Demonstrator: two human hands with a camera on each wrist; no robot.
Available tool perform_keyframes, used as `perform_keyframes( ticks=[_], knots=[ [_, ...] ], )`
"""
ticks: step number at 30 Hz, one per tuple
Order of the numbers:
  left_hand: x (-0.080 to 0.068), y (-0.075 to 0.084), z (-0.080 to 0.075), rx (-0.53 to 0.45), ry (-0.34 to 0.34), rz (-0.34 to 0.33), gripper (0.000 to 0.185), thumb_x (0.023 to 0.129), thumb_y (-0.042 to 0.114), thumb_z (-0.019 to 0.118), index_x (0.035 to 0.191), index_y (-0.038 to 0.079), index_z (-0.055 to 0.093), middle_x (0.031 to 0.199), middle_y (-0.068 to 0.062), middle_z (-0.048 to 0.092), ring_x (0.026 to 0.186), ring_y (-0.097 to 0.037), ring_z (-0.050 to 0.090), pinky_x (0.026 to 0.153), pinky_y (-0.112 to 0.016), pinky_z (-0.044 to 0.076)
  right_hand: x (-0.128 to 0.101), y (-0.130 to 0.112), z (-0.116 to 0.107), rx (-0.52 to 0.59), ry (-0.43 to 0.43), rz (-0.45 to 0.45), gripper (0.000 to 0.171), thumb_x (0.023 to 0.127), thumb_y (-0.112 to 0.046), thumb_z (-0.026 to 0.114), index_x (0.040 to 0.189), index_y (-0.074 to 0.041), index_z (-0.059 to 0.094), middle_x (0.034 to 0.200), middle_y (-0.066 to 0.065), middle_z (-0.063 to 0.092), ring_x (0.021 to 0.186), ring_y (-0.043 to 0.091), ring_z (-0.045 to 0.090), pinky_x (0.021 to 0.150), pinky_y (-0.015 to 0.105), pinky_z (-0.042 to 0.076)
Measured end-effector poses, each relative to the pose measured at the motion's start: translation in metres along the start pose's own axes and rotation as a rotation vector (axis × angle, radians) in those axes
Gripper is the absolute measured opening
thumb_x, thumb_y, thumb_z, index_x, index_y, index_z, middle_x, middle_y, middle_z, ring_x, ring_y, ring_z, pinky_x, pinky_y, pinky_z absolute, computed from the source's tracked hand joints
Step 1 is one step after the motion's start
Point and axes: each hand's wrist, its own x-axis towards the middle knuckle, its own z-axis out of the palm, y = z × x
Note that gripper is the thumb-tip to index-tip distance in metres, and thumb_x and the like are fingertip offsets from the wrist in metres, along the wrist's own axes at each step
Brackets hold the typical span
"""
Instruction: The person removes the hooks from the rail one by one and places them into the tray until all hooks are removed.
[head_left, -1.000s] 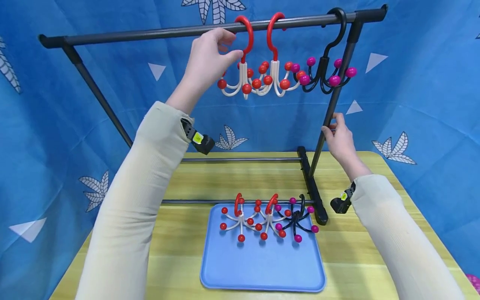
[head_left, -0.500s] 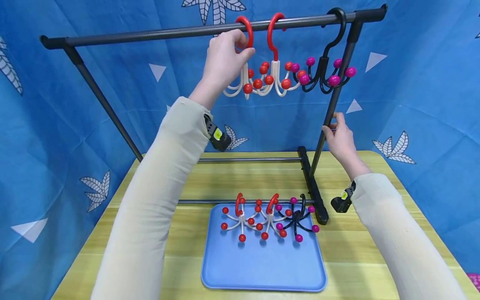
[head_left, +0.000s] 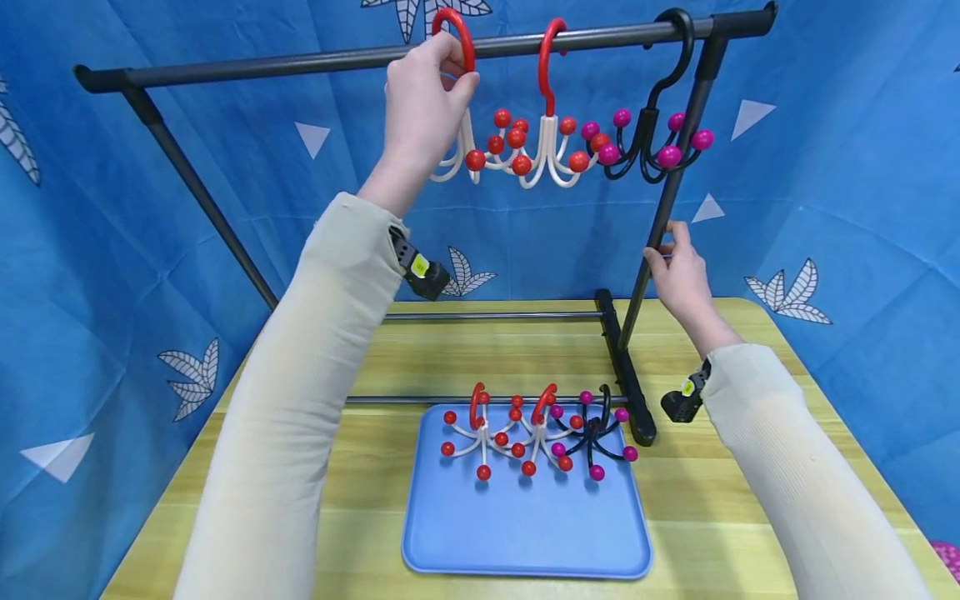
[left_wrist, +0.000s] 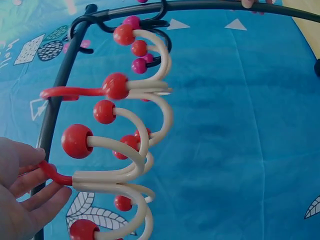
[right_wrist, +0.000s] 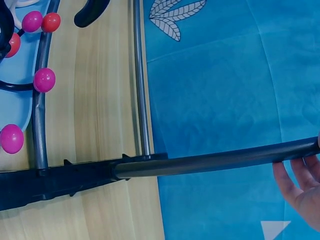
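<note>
My left hand pinches the red hook of a white hanger with red ball tips; its thumb and fingers meet at the hook's neck. That hook loops over the top bar of a dark clothes rack, standing slightly above it. To its right hang a second red-and-white hanger and a black one with magenta balls. Farther down, my right hand grips the rack's right post, thumb on one side and fingers on the other.
A blue tray lies on the wooden table, holding two red-and-white hangers and a black one with magenta balls. The rack's black foot is beside it. A patterned blue cloth hangs behind.
My left hand first moved right and took hold of the leftmost hanger's hook, then shifted left with it, widening the gap to the middle hanger. My right hand stayed on the post.
</note>
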Motion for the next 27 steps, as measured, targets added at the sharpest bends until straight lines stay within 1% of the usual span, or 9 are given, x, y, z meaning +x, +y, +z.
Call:
perform_keyframes(
  ticks=[5, 8, 12, 15, 17, 22, 27],
  knots=[
    [-0.002, -0.005, -0.009, -0.021, 0.057, 0.024, 0.030, 0.089, 0.026, 0.057, 0.115, 0.012, 0.058, 0.116, -0.002, 0.061, 0.103, -0.011, 0.055, 0.088, -0.013, 0.043, -0.001, 0.001, 0.001, 0.006, 0.002, 0.004, 0.044, 0.098, -0.031, 0.035, 0.133, -0.009, 0.024, 0.115, 0.024, 0.048, 0.100, 0.039, 0.054, 0.075, 0.050, 0.044],
    [-0.004, -0.011, -0.015, -0.047, 0.085, 0.018, 0.031, 0.089, 0.027, 0.057, 0.116, 0.012, 0.058, 0.115, -0.001, 0.061, 0.104, -0.009, 0.055, 0.087, -0.013, 0.044, 0.000, 0.001, 0.002, 0.008, 0.008, -0.001, 0.043, 0.098, -0.030, 0.036, 0.133, -0.009, 0.024, 0.114, 0.024, 0.048, 0.100, 0.039, 0.054, 0.075, 0.049, 0.044],
    [-0.011, -0.019, -0.023, -0.075, 0.117, 0.004, 0.031, 0.088, 0.029, 0.057, 0.115, 0.013, 0.059, 0.115, 0.001, 0.061, 0.103, -0.006, 0.055, 0.085, -0.014, 0.045, -0.001, 0.000, 0.003, 0.010, 0.014, -0.003, 0.042, 0.098, -0.029, 0.036, 0.134, -0.009, 0.024, 0.114, 0.024, 0.048, 0.100, 0.038, 0.054, 0.074, 0.048, 0.044],
    [-0.017, -0.021, -0.030, -0.099, 0.141, 0.010, 0.031, 0.087, 0.030, 0.058, 0.114, 0.014, 0.060, 0.115, 0.002, 0.062, 0.102, -0.006, 0.055, 0.086, -0.015, 0.045, -0.001, 0.000, 0.004, 0.010, 0.010, 0.003, 0.043, 0.098, -0.030, 0.035, 0.134, -0.009, 0.024, 0.114, 0.023, 0.047, 0.100, 0.037, 0.054, 0.074, 0.047, 0.044],
    [-0.022, -0.022, -0.033, -0.108, 0.154, 0.028, 0.031, 0.087, 0.030, 0.059, 0.113, 0.014, 0.061, 0.114, 0.002, 0.062, 0.102, -0.006, 0.055, 0.086, -0.015, 0.045, -0.001, 0.000, 0.004, 0.008, 0.009, 0.005, 0.042, 0.098, -0.029, 0.035, 0.134, -0.009, 0.024, 0.114, 0.023, 0.047, 0.100, 0.037, 0.053, 0.074, 0.048, 0.044],
    [-0.036, -0.023, -0.036, -0.106, 0.155, 0.087, 0.032, 0.087, 0.030, 0.060, 0.112, 0.011, 0.061, 0.113, 0.001, 0.062, 0.100, -0.006, 0.056, 0.084, -0.016, 0.046, 0.000, 0.000, 0.002, 0.015, 0.016, 0.006, 0.042, 0.098, -0.031, 0.034, 0.133, -0.009, 0.025, 0.114, 0.023, 0.047, 0.100, 0.037, 0.053, 0.074, 0.048, 0.044],
    [-0.053, -0.026, -0.032, -0.116, 0.131, 0.100, 0.032, 0.086, 0.029, 0.061, 0.111, 0.009, 0.062, 0.111, 0.000, 0.062, 0.099, -0.006, 0.058, 0.084, -0.018, 0.048, -0.001, 0.001, 0.001, 0.018, 0.008, 0.011, 0.043, 0.098, -0.030, 0.035, 0.134, -0.010, 0.024, 0.115, 0.023, 0.047, 0.101, 0.036, 0.053, 0.075, 0.048, 0.044]
  ],
)
